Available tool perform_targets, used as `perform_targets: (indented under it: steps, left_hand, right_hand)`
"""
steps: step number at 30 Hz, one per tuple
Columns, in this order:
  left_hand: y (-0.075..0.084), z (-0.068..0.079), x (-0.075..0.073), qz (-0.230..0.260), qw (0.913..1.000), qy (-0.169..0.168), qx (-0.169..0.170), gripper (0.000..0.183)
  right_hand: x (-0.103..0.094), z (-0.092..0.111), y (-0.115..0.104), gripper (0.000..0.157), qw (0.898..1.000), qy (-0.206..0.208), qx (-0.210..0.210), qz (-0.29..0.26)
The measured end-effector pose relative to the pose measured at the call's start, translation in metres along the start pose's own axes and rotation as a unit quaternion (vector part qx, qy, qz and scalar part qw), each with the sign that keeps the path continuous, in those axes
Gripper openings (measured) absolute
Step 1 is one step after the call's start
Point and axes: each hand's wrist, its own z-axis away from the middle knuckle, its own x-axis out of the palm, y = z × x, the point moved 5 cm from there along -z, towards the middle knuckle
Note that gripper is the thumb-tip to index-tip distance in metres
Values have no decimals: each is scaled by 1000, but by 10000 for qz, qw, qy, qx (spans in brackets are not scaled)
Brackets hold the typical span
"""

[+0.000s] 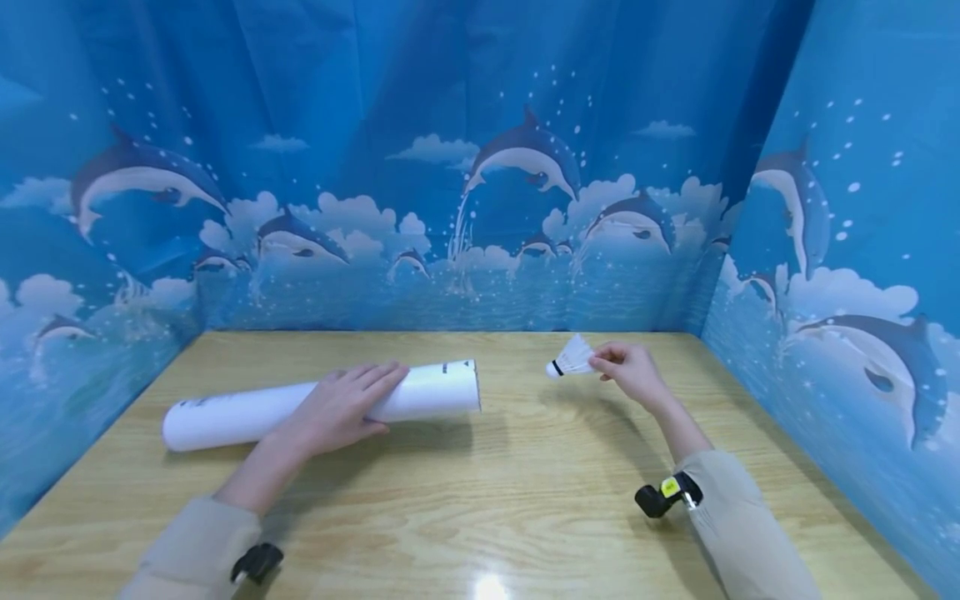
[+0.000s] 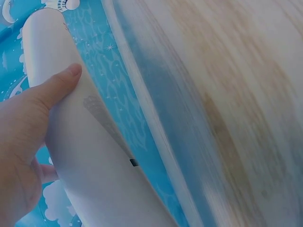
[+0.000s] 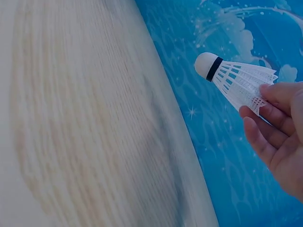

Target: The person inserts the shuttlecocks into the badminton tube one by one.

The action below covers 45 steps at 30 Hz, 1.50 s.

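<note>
A long white shuttlecock tube (image 1: 247, 415) lies crosswise in the head view, its right end higher than its left and a shadow beneath it. My left hand (image 1: 341, 412) grips it right of its middle; in the left wrist view the thumb (image 2: 64, 85) lies along the tube's side. To the right of the tube, with a gap between, a white shuttlecock (image 1: 573, 358) is held above the table, its cork pointing left toward the tube's right end. My right hand (image 1: 628, 371) pinches the skirt's edge between thumb and fingers, as the right wrist view of the shuttlecock (image 3: 236, 80) shows.
A wood-grain table (image 1: 480, 500) lies under both hands. Blue dolphin-print curtains (image 1: 420, 167) stand along its back and sides. Each sleeve carries a small black wrist camera (image 1: 660, 498).
</note>
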Motion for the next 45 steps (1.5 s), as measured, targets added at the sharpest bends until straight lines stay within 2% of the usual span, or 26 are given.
perform_targets:
  steps: [12,17,21,37,45]
  left_hand:
    - [-1,-2,-2,-25,10000,74,15,90]
    - [0,-2,-4,-12,10000,86,23,90]
    - [0,-2,-5,-23,9999,107,42,90]
    - [0,-1,-5,-11,9998,168,63,90]
    - [1,-2,-4,-1,9998,166,104,90]
  right_hand:
    - [19,13,-41,18,9984,52,-73,-552]
    - [32,16,-55,17,9957,-61,-180,-906]
    - [43,18,-63,16,9947,-188,-221,-984]
    - [81,23,-80,13,9860,-619,-441,-1485]
    - [96,25,-87,11,9797,-651,-608,-1795]
